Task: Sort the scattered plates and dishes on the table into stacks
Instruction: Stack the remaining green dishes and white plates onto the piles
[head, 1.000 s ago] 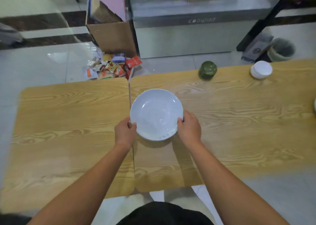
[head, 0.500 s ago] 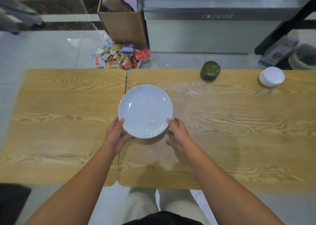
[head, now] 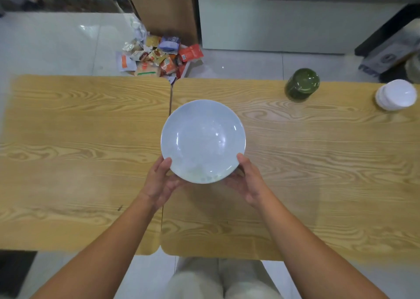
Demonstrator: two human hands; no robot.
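Right now your left hand (head: 161,180) and right hand (head: 246,180) hold the pale blue plate (head: 203,141) at frame centre above the worktop (head: 318,162), thumbs on its near rim, other fingers underneath; white stacked dishes (head: 396,95) sit far upper right.

2 wooden tabletops (head: 318,162) butted edge to edge, a thin seam (head: 170,103) between, light oak grain. Beyond, glossy pale floor tiles (head: 56,46) catching a soft glare. Far centre, an open cardboard box (head: 166,8) with a heap of snack packets (head: 156,58) spilled at its foot. Far right, a grey cabinet (head: 284,24) lettered "coolpad". Dark band along the far-left wall base (head: 75,5).
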